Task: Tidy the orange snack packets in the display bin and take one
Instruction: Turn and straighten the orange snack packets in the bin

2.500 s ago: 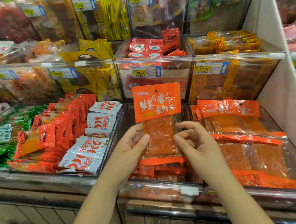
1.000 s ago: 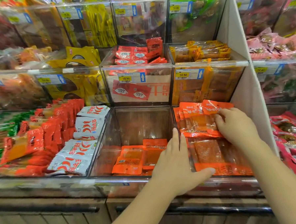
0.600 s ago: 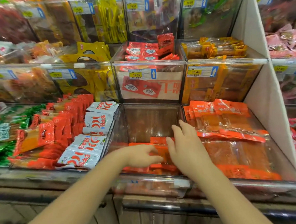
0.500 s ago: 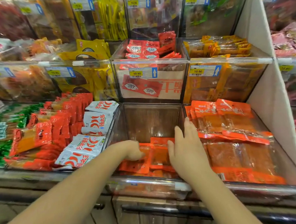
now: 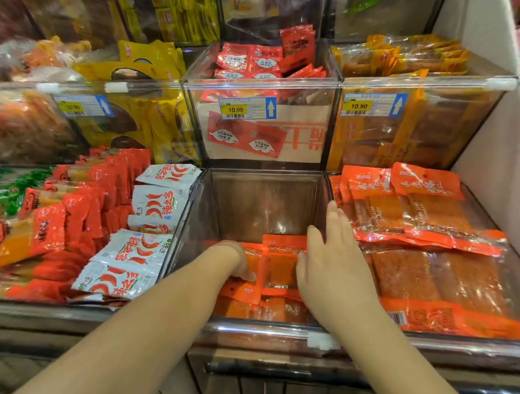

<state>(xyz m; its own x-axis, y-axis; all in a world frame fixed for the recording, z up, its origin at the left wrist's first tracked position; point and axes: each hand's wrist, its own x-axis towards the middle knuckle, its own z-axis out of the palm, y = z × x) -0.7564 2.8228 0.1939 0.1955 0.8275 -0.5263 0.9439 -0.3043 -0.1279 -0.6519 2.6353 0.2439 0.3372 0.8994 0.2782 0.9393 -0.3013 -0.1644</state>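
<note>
Few orange packets (image 5: 279, 265) at bin (image 5: 259, 325) front rim, under left hand (image 5: 236, 259), right hand (image 5: 332, 271)

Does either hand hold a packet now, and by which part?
Right hand holds nothing, lying flat. Left hand curls onto an orange packet; a grip cannot be told.

One view only — a wide-angle camera worn on the person's head, facing forward and tilted down onto the clear display bin (image 5: 268, 202), which sits mid-frame. It is close: the left hand (image 5: 235, 258) and right hand (image 5: 331, 262) come up from the lower edge to the bin. Above the bin is a price label (image 5: 248, 108) — right of the bin, a white divider panel (image 5: 491, 154) closes the view.
</note>
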